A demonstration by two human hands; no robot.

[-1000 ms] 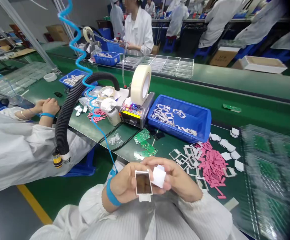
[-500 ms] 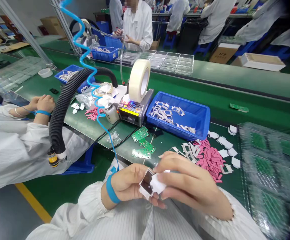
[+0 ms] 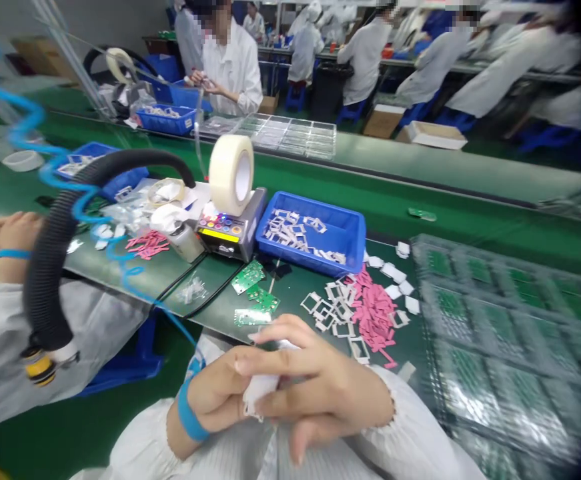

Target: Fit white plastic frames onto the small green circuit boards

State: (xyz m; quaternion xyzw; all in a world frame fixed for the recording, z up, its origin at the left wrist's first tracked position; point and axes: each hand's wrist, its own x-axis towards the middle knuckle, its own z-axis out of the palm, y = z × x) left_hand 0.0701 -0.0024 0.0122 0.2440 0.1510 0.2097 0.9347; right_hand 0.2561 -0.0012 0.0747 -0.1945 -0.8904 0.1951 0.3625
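Closest of all, in front of the near edge of the bench, the two hands meet over the person's white coat. The left hand (image 3: 215,400), with a blue wrist band (image 3: 187,417), is curled around a small white piece (image 3: 259,392). The right hand (image 3: 325,393) lies on top, and its fingers (image 3: 270,363) press down on the same piece. Both hands grip it, and most of it is hidden between them.

Just past the hands, near the bench's near edge, lie a few green circuit boards (image 3: 255,288). To their right is a heap of small white frames (image 3: 327,307), touching a pile of pink strips (image 3: 373,310). Clear trays (image 3: 500,347) with green boards in them fill the right end of the bench.

Farther back stands a blue bin (image 3: 343,230) with more white frames inside. Just beside it, on its left, is a tape machine (image 3: 227,230) with a big roll of tape (image 3: 231,175) on top.

At the left, a thick black hose (image 3: 55,253) bends over the bench, and a curly blue tube (image 3: 45,167) hangs by it. A co-worker's hand (image 3: 15,230) rests at the left edge.

Across the far bench, a person in a white coat (image 3: 233,63) is at work.
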